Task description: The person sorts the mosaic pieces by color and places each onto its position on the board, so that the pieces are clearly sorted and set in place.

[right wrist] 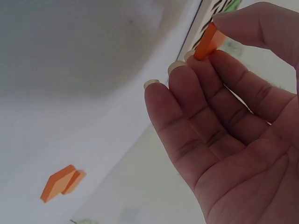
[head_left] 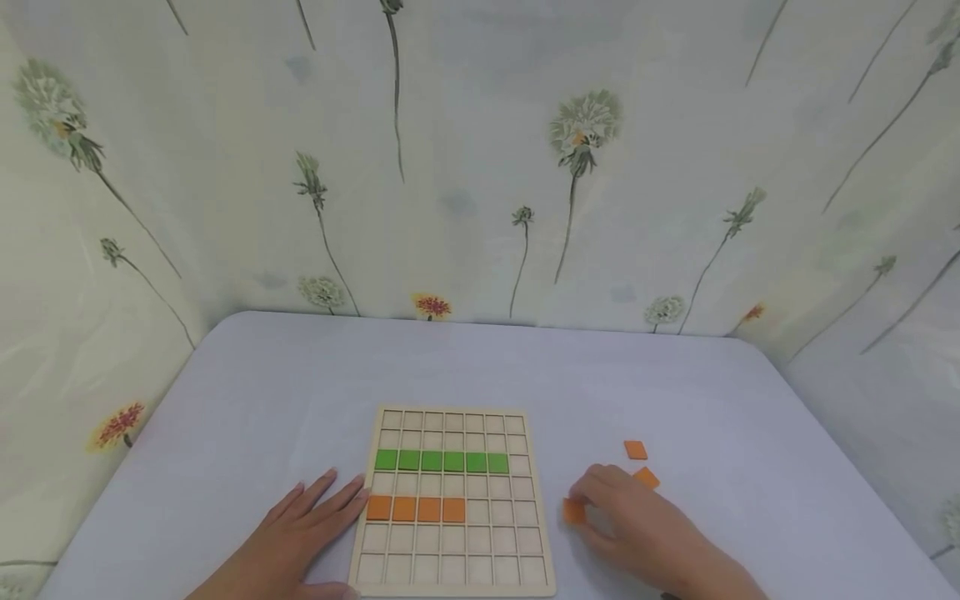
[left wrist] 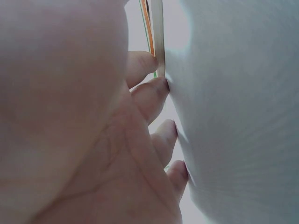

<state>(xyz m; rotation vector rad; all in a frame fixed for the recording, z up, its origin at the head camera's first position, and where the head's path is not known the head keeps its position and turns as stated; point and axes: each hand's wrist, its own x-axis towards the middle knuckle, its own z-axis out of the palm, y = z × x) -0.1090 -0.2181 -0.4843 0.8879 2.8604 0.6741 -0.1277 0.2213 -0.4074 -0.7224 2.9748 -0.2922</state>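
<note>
A wooden grid board (head_left: 540, 533) lies on the table. Green square tiles (head_left: 431, 461) fill most of its third row, and orange square tiles (head_left: 429, 509) sit in the left part of the fifth row. My left hand (head_left: 300, 529) rests at the board's left edge, fingers spread, fingertips right at the rim; the left wrist view shows them against the board's side. To the right of the board, my right hand (head_left: 626, 521) pinches an orange tile (right wrist: 208, 42) between thumb and fingers. The same tile (head_left: 573, 511) shows beside the board in the head view.
Two loose orange tiles, one farther back (head_left: 635, 450) and one (head_left: 647, 477) partly behind the right hand, lie right of the board. A white cloth (head_left: 300, 375) covers the table. Behind it hangs a curtain (head_left: 465, 167) printed with flowers.
</note>
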